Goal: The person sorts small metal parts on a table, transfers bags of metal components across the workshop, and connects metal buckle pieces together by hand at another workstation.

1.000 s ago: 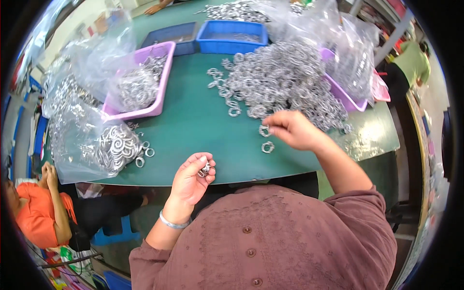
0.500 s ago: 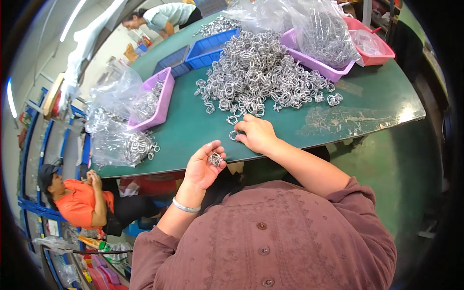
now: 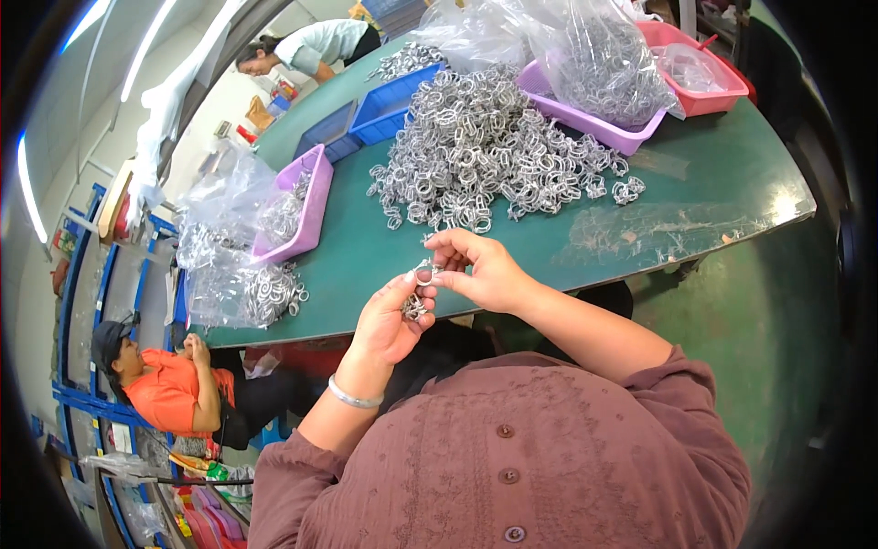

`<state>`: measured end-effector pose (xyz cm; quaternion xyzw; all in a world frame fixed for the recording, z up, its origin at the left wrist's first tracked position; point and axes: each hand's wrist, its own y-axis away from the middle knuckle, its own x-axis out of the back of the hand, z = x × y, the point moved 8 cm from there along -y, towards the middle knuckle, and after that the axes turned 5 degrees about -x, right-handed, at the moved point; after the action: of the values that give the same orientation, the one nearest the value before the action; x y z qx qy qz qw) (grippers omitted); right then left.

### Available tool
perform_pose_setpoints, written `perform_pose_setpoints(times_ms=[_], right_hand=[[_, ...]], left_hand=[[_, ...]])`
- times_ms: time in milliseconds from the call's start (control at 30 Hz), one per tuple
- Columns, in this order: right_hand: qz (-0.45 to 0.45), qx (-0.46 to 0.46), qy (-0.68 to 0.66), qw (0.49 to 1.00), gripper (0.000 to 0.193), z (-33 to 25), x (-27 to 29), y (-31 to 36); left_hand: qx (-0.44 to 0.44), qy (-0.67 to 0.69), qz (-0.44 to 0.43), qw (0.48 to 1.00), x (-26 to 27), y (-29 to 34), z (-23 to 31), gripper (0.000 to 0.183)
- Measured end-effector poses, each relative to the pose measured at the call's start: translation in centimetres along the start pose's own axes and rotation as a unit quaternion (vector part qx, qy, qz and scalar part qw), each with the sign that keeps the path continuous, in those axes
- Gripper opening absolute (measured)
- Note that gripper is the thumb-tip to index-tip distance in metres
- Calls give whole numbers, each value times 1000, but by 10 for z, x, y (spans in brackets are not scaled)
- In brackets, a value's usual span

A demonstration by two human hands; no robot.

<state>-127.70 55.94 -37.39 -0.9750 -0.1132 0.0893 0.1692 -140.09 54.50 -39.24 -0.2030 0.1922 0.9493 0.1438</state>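
My left hand (image 3: 389, 320) is curled around a few small silver-coloured metal rings (image 3: 414, 307), palm up, just off the table's near edge. Between its thumb and my right hand's fingers is another metal ring (image 3: 425, 274), which both hands appear to touch. My right hand (image 3: 485, 272) pinches that ring with thumb and fingertips. Beyond my hands, a large heap of similar rings (image 3: 485, 137) covers the middle of the green table (image 3: 366, 247). The exact shape of the rings in my left palm is partly hidden by the fingers.
Left of the heap stands a pink basket (image 3: 315, 206) beside clear bags of rings (image 3: 274, 291). Blue trays (image 3: 389, 102) lie behind. At right are a purple basket (image 3: 604, 135) and a red basket (image 3: 718, 99). A person in orange (image 3: 169, 393) sits left; another person (image 3: 315, 46) bends far off.
My right hand has lifted a ring off the table and brought it left to my left hand. My left hand has moved slightly to the right and its fingers have closed more.
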Motion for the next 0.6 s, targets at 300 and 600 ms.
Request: perform_pose_setpoints(times_ms=[300, 600], right_hand=[[-36, -62, -118, 990, 22, 9, -8, -20], [-11, -148, -144, 978, 17, 24, -9, -45]], left_hand=[[-142, -97, -35, 985, 10, -23, 29, 8], [-395, -382, -27, 835, 5, -24, 75, 18]])
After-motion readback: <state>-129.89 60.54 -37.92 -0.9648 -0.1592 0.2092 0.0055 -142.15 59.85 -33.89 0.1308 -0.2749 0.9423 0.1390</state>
